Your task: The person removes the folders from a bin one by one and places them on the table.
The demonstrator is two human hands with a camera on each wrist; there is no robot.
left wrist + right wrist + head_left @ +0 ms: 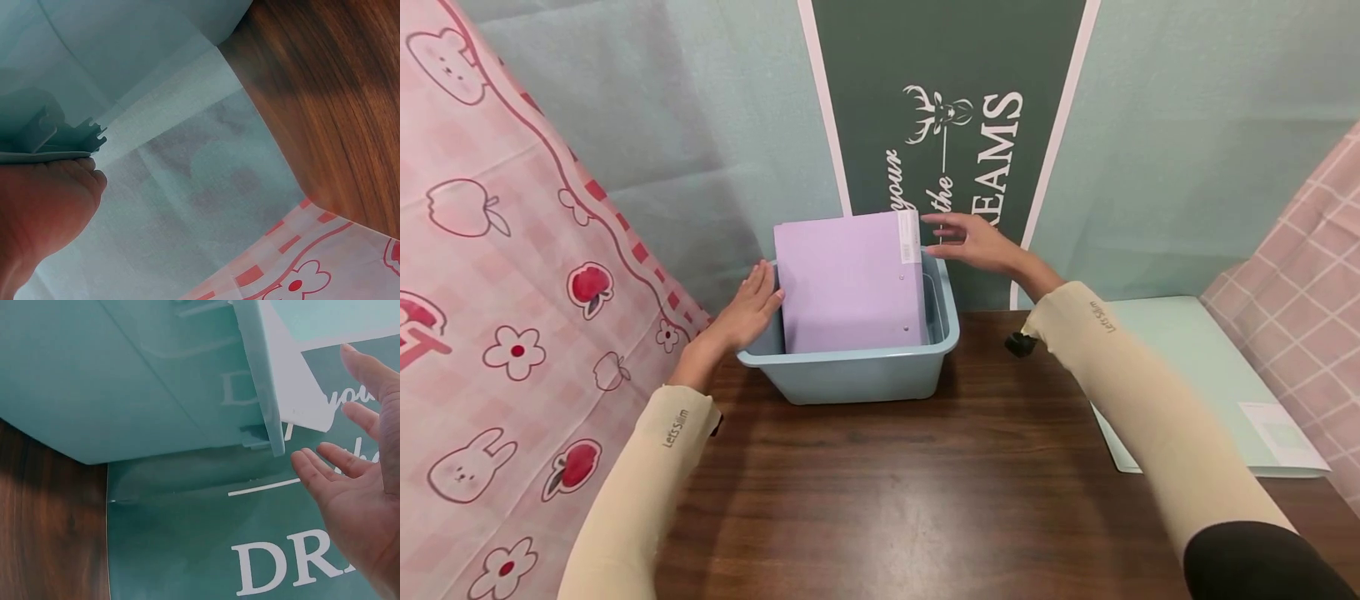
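A purple file folder (pixel 850 287) with a white label along its right edge stands tilted in a light blue plastic bin (pixel 857 375), its top above the rim. My left hand (pixel 748 308) lies along the bin's left rim with fingers straight, thumb at the folder's left edge. Seen from the left wrist, that hand (pixel 53 209) is right against the bin's rim. My right hand (pixel 973 242) reaches in from the right with spread fingers, fingertips near the folder's upper right corner. In the right wrist view nothing is between its fingers (pixel 315 478).
On the right of the dark wooden table (pixel 880 492) lies a pale green folder (pixel 1180 375), partly under the right sleeve. A cloth backdrop (pixel 955 50) with a deer print hangs right behind the bin. Pink patterned cloth (pixel 520 275) borders the left side.
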